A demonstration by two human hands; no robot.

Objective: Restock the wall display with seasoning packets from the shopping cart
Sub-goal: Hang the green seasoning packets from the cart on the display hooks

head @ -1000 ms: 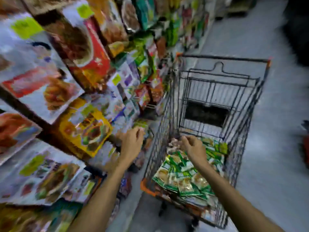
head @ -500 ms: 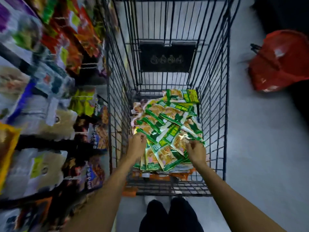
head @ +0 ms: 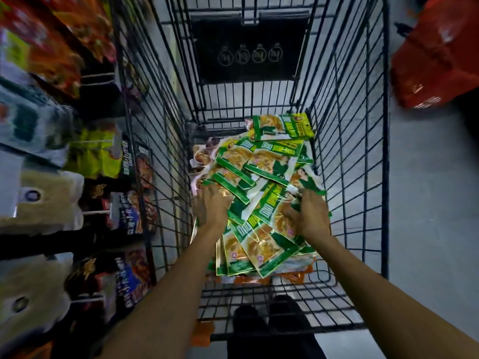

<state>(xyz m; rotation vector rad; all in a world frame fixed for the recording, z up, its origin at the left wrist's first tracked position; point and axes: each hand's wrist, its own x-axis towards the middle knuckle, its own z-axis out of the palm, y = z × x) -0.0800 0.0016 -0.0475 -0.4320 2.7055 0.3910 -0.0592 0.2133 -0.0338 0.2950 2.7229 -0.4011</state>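
- The shopping cart (head: 363,151), a black wire one, stands just beside the wall display (head: 46,200), which runs along its left side.
- The seasoning packets (head: 259,164), green and white with a picture of a browned dish, lie in a loose, overlapping heap on the cart's floor, filling the half nearer the person from side wall to side wall.
- A layer of orange packets (head: 246,279) shows under the heap's near edge.
- The left hand (head: 211,206) rests on the left edge of the heap, back upward. Its grip is loose, the fingers reaching forward across the packets and closed round nothing, though motion blur softens them.
- The right hand (head: 308,216) is on the right edge of the heap. Its grip is closed, with the fingers curled down into the packets and the thumb spread to the left over one.
- A black placard (head: 248,53) with four round symbols hangs on the cart's far end.
- The display's hooks carry blurred pouches in pale, yellow, dark and red wrappers.
- A red bag (head: 438,53) lies on the grey floor (head: 427,203) to the cart's right.
- Dark shoes (head: 272,317) show through the near end of the cart.
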